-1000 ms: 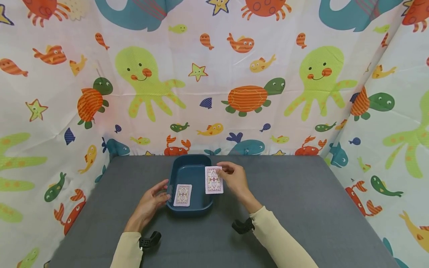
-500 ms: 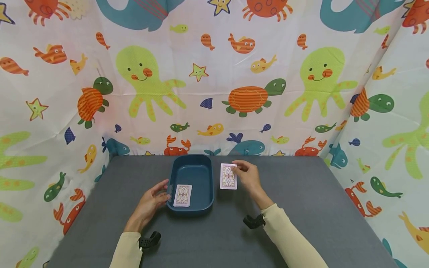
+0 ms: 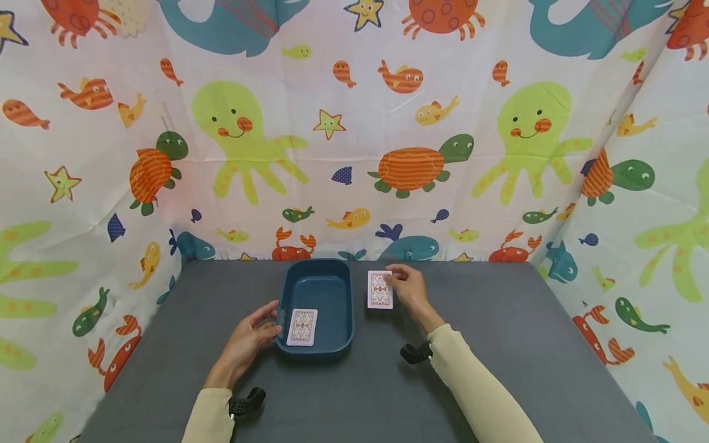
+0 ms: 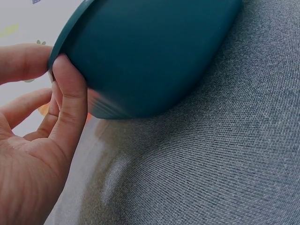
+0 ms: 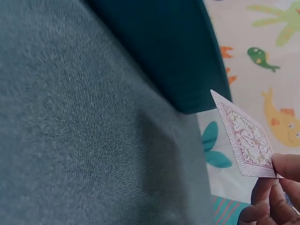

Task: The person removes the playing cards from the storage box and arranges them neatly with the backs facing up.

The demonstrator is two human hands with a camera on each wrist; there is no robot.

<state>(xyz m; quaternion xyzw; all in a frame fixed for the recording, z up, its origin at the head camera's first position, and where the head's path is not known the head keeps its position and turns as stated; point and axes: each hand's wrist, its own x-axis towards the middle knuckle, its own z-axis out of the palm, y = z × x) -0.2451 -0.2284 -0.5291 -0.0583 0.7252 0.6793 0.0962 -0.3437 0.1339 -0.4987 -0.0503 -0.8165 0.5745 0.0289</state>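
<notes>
My right hand point(image 3: 408, 286) pinches a playing card point(image 3: 380, 289) by its upper right corner, just to the right of a dark blue tray point(image 3: 316, 352). The card shows its patterned back; in the right wrist view the card point(image 5: 247, 140) is tilted above the grey surface, between thumb and fingers. Another playing card point(image 3: 302, 327), also patterned side up, lies in the tray's near left corner. At the tray's left side, my left hand point(image 3: 247, 341) holds the rim; the left wrist view has the thumb against the outer wall of the tray point(image 4: 150, 56).
The tray stands on a grey cloth-covered table point(image 3: 487, 344), towards its far edge. Behind and beside the table hangs a white curtain point(image 3: 354, 184) printed with sea animals. A black wrist strap point(image 3: 247, 402) is on the left sleeve and another black strap point(image 3: 416, 353) on the right.
My right hand has carried its card from over the tray's right edge out to the right of the tray. The left hand and the card in the tray have stayed put.
</notes>
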